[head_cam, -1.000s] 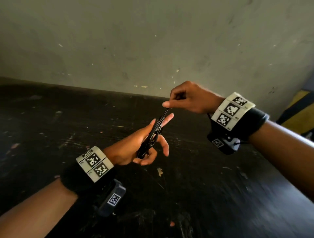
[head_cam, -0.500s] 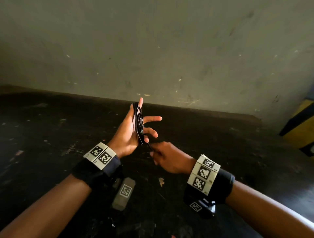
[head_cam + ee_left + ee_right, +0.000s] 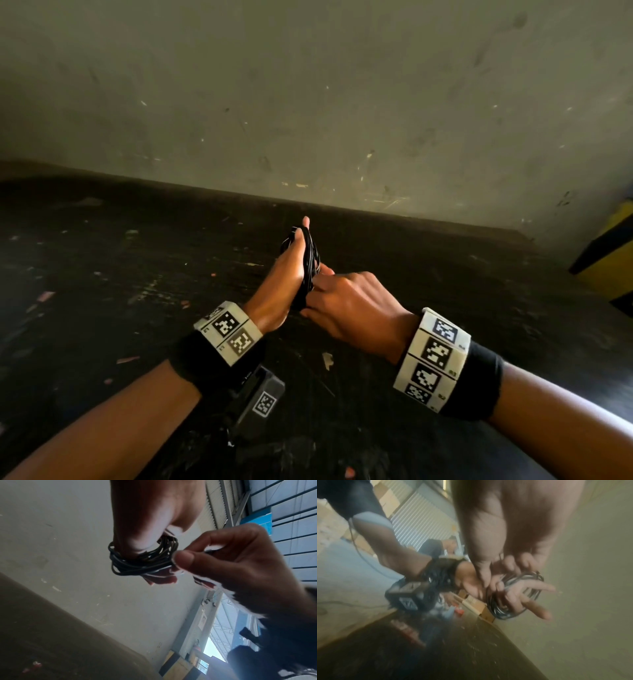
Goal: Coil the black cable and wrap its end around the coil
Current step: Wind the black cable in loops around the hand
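The black cable is wound into a small coil (image 3: 311,260) that stands upright in my left hand (image 3: 286,281), above the dark table. In the left wrist view the coil (image 3: 137,563) loops round my left thumb, with a fingertip under it. In the blurred right wrist view the coil (image 3: 513,601) sits round my left hand's spread fingers (image 3: 537,586). My right hand (image 3: 317,291) is pressed against the coil's near side. There my right hand (image 3: 190,558) pinches the cable's end between thumb and forefinger, right at the coil's edge.
Under both hands lies a dark, scuffed table top (image 3: 137,274) with small scraps on it. A grey wall (image 3: 308,102) rises straight behind it. A yellow and black striped post (image 3: 609,260) stands at the far right.
My right hand came down from above the coil to below it, then moved in against its near side. My left hand turned the coil upright and rose slightly.
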`<state>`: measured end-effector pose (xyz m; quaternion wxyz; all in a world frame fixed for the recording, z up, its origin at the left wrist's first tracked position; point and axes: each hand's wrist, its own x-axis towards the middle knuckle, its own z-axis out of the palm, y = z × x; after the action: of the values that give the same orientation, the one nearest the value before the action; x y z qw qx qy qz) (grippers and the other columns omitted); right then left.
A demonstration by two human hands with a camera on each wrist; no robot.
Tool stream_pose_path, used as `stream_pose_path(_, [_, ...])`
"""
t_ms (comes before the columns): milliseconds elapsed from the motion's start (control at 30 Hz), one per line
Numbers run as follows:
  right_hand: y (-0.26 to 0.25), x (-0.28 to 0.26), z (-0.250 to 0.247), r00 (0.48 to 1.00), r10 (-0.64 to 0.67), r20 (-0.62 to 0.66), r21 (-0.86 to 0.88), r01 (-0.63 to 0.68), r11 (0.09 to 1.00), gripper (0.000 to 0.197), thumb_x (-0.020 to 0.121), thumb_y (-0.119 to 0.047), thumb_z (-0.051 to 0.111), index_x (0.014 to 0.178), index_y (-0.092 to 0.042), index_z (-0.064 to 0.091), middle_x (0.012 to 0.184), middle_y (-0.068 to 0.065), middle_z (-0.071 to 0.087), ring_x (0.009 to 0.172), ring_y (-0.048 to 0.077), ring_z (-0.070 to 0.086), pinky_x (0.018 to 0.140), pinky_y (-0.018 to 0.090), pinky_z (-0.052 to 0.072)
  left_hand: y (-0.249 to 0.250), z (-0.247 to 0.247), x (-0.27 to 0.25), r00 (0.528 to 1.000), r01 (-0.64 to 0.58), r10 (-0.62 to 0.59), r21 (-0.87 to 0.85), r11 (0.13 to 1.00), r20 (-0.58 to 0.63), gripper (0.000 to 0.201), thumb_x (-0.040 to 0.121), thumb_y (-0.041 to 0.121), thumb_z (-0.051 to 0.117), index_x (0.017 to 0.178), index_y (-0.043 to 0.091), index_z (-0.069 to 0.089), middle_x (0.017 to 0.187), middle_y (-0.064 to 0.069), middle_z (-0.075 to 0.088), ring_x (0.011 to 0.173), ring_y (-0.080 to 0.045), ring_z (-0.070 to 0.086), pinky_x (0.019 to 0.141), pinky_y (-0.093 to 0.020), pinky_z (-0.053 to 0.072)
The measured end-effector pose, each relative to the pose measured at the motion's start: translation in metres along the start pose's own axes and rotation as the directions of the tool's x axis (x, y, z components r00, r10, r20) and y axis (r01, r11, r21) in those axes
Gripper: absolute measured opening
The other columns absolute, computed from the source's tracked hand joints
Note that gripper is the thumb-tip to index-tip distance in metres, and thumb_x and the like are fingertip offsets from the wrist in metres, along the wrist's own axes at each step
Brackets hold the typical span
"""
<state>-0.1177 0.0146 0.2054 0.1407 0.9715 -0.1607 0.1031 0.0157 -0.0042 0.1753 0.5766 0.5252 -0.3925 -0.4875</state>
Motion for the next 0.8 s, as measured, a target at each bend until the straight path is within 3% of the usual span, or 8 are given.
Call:
stream_pose_path(100, [0.007,-0.005,0.008,0.998,0.006,-0.068,0.078,0.000,0.997,0.011,0.081,-0.018,0.067,0.088,-0.009,0.067,0.087,0.010,0.065,0.069,0.025,0.064,0.049,0.034,0.053,-0.003,0.006,-0.001,0.995,0.068,-0.065,0.038,0.997,-0.077,0.047,0.095,0.057,0.021,0.137,0.043,0.037,0.116,-0.016,0.059,0.097,-0.024,0.061,0.079,-0.037,0.049])
stream_pose_path(200, [0.016,-0.007,0.011,0.995,-0.013,-0.104,0.096,0.023,0.995,0.019,0.078,-0.024,0.072,0.090,-0.010,0.067,0.096,0.012,0.065,0.080,0.025,0.062,0.063,0.035,0.054,-0.009,0.007,-0.007,0.992,0.122,-0.118,0.073,0.990,-0.051,0.052,0.097,0.051,0.026,0.141,0.027,0.039,0.127,-0.011,0.054,0.099,-0.020,0.058,0.070,-0.032,0.045])
stream_pose_path(333, [0.021,-0.007,0.021,0.992,-0.073,-0.106,0.021,0.075,0.997,0.040,0.077,-0.035,0.071,0.106,-0.010,0.061,0.114,0.015,0.061,0.101,0.028,0.058,0.084,0.039,0.048,-0.019,-0.001,-0.014,0.977,0.200,-0.198,-0.009,0.980,0.076,0.059,0.101,0.036,0.025,0.139,-0.008,0.033,0.142,-0.029,0.041,0.124,-0.044,0.047,0.066,-0.023,0.039])
stream_pose_path(400, [0.023,-0.008,0.023,0.992,-0.090,-0.093,0.027,0.093,0.995,0.041,0.079,-0.040,0.068,0.108,-0.012,0.060,0.116,0.012,0.062,0.111,0.028,0.056,0.095,0.041,0.043,-0.020,-0.010,-0.019,0.949,0.286,-0.268,-0.098,0.953,0.164,0.055,0.102,0.033,0.024,0.141,-0.006,0.031,0.146,-0.033,0.031,0.132,-0.047,0.033,0.064,-0.022,0.039])
stream_pose_path(467, [0.024,-0.007,0.025,0.993,-0.100,-0.066,0.024,0.102,0.994,0.041,0.081,-0.045,0.064,0.108,-0.015,0.060,0.116,0.009,0.063,0.116,0.026,0.053,0.101,0.038,0.033,-0.022,-0.014,-0.017,0.917,0.329,-0.293,-0.101,0.939,0.270,0.047,0.102,0.034,0.025,0.136,0.010,0.044,0.134,-0.027,0.051,0.120,-0.040,0.052,0.070,-0.029,0.048])
stream_pose_path(567, [0.025,-0.005,0.027,0.987,-0.158,0.015,0.048,0.157,0.986,0.036,0.083,-0.046,0.061,0.105,-0.019,0.064,0.114,0.006,0.063,0.113,0.025,0.052,0.096,0.038,0.036,-0.027,-0.021,-0.020,0.857,0.402,-0.335,-0.102,0.910,0.393,0.036,0.099,0.035,0.031,0.124,0.023,0.054,0.118,-0.014,0.064,0.109,-0.028,0.061,0.094,-0.048,0.046])
stream_pose_path(667, [0.024,-0.004,0.027,0.974,-0.212,0.075,0.105,0.204,0.973,0.028,0.085,-0.043,0.060,0.100,-0.022,0.068,0.111,0.005,0.063,0.108,0.023,0.052,0.088,0.038,0.038,-0.033,-0.028,-0.017,0.793,0.468,-0.378,-0.082,0.880,0.478,0.038,0.095,0.039,0.038,0.125,0.028,0.057,0.123,-0.014,0.063,0.109,-0.031,0.061,0.082,-0.048,0.050])
stream_pose_path(800, [0.020,-0.003,0.033,0.971,-0.217,0.097,0.213,0.193,0.958,0.023,0.087,-0.037,0.058,0.101,-0.023,0.069,0.104,0.001,0.066,0.106,0.020,0.052,0.088,0.036,0.033,-0.035,-0.032,-0.013,0.763,0.502,-0.411,-0.057,0.863,0.499,0.036,0.088,0.039,0.044,0.112,0.026,0.068,0.112,-0.014,0.068,0.106,-0.033,0.060,0.095,-0.052,0.043])
